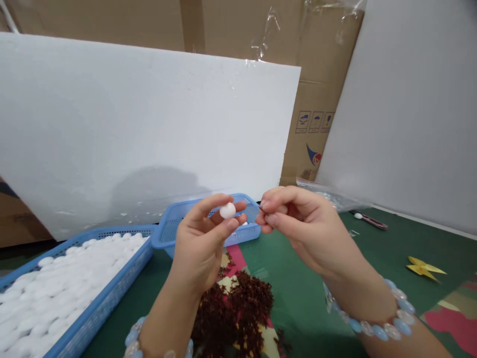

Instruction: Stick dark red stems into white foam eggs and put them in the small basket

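Observation:
My left hand (203, 238) holds a small white ball (227, 211) between thumb and fingertips, raised above the table. Just to its right, my right hand (303, 223) is closed in a pinch on a tiny dark reddish-brown piece (261, 209), mostly hidden by the fingertips. The ball and the piece are a short way apart. Below my hands lies a loose heap of small dark reddish-brown pieces (249, 303) on a patterned sheet. A blue basket (175, 223) behind my left hand has a few white balls in it.
At the left, a larger blue basket (122, 283) is filled with white balls (63, 293). On the green table (298, 298) to the right lie a yellow star-shaped piece (425, 268), a pinkish-handled tool (374, 222) and a clear plastic bag (333, 196). A white board (156, 119) and cardboard stand behind.

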Demonstrator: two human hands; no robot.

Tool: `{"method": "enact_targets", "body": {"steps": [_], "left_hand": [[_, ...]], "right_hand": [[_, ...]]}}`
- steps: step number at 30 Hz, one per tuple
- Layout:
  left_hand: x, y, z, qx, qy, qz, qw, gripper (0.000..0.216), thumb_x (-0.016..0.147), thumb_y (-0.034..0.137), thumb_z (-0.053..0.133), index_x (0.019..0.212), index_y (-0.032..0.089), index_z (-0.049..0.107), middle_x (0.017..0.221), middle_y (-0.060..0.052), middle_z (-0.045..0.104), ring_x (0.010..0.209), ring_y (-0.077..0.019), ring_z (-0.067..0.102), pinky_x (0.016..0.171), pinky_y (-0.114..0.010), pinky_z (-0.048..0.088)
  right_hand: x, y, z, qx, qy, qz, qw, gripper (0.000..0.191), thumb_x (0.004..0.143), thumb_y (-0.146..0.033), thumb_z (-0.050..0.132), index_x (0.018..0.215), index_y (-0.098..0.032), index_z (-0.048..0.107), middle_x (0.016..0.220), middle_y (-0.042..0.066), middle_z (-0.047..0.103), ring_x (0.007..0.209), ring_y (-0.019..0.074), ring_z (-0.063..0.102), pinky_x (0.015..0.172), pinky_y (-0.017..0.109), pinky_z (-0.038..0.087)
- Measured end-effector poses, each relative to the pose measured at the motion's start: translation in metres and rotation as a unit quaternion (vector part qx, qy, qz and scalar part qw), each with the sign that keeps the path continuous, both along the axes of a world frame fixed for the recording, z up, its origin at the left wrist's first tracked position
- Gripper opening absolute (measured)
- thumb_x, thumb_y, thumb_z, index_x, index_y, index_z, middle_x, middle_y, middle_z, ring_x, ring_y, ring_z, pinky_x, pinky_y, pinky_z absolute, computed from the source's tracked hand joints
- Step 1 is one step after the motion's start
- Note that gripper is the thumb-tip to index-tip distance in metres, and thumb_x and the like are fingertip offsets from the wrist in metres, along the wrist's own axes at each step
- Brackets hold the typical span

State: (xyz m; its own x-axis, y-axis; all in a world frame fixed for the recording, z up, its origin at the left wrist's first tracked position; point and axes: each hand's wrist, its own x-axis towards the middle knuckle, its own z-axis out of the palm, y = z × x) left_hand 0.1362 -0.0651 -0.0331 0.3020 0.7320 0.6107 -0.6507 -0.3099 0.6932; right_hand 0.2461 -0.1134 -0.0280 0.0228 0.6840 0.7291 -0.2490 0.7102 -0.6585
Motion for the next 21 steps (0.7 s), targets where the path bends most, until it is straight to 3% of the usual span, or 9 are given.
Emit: {"method": "enact_targets", "body": {"steps": [7,15,21], "left_hand": [[-0.0008,0.0015,-0.0031,-0.020,-0.008,0.019,1.000,0.026,0.048,-0.001,0.058,0.062,0.021,0.056,0.061,0.006,0.057,0.058,-0.0074,0.055,0.050,-0.013,0.048],[-0.0018,0.0013,-0.0031,0.010,0.004,-0.055,0.998,0.017,0.052,0.005,0.058,0.062,0.019,0.059,0.062,0.004,0.062,0.051,-0.0056,0.055,0.050,-0.009,0.047],[-0.0008,0.0005,-0.0028,0.029,0.013,-0.057,0.998,0.019,0.053,0.005,0.057,0.065,0.021,0.061,0.065,0.005,0.063,0.056,-0.0064,0.055,0.052,-0.008,0.047]], "right_hand": [[-0.0014,0.0026,-0.0028,0.010,-0.014,-0.058,0.998,0.024,0.060,0.001,0.048,0.062,-0.021,0.059,0.067,-0.004,0.051,0.057,0.0021,0.052,0.052,0.010,0.046],[-0.0009,0.0027,-0.0032,0.045,-0.076,-0.105,0.990,0.025,0.063,-0.002,0.049,0.065,-0.024,0.059,0.062,-0.004,0.052,0.057,0.0045,0.051,0.052,0.016,0.044],[-0.0011,0.0011,-0.0040,0.078,-0.106,-0.128,0.983,0.022,0.065,-0.005,0.049,0.065,-0.025,0.058,0.062,-0.003,0.054,0.060,0.0080,0.050,0.053,0.021,0.043]]}}
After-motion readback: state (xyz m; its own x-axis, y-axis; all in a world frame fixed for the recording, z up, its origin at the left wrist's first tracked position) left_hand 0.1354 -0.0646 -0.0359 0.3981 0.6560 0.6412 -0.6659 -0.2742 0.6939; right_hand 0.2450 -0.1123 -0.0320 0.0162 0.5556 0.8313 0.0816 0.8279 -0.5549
